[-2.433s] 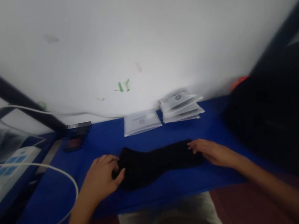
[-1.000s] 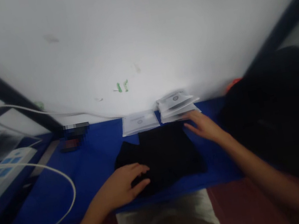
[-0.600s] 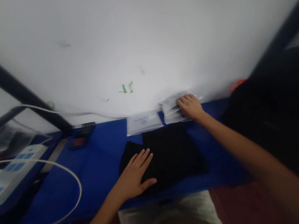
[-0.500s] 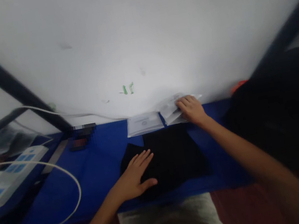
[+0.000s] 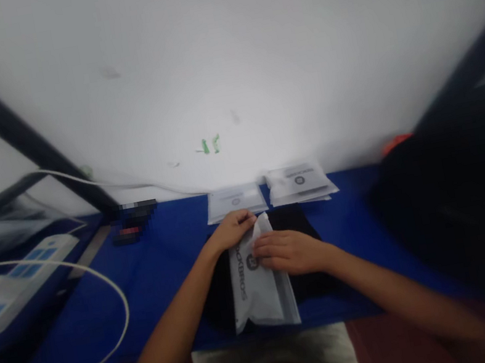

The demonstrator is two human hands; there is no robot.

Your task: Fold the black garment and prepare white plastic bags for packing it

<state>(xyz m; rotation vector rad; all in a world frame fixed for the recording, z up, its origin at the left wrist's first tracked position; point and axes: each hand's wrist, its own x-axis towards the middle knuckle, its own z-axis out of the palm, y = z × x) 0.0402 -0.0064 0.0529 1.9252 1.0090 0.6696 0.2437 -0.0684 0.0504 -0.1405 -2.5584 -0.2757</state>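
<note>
A frosted plastic bag (image 5: 261, 300) with dark printed lettering and a round logo lies lengthwise toward me over folded black cloth (image 5: 293, 219). My left hand (image 5: 234, 228) is closed on the bag's far end, thumb and fingers together near its corner. Across the bag's right side rests my right hand (image 5: 290, 252), its fingers stretched out over the plastic near the logo. The bag looks flat, with a crease near its front edge. Both hands hide parts of the bag and cloth.
Against the white wall, a flat plastic bag (image 5: 235, 201) and a stack of similar bags (image 5: 302, 183) lie on the blue tabletop (image 5: 157, 284). A power strip (image 5: 20, 280) with a white cable (image 5: 124, 296) is at left. A large dark mass (image 5: 461, 199) stands at right.
My right hand has brought a plastic bag from the back stack onto the black cloth. My left hand has moved from lying flat on the cloth to the bag's far end.
</note>
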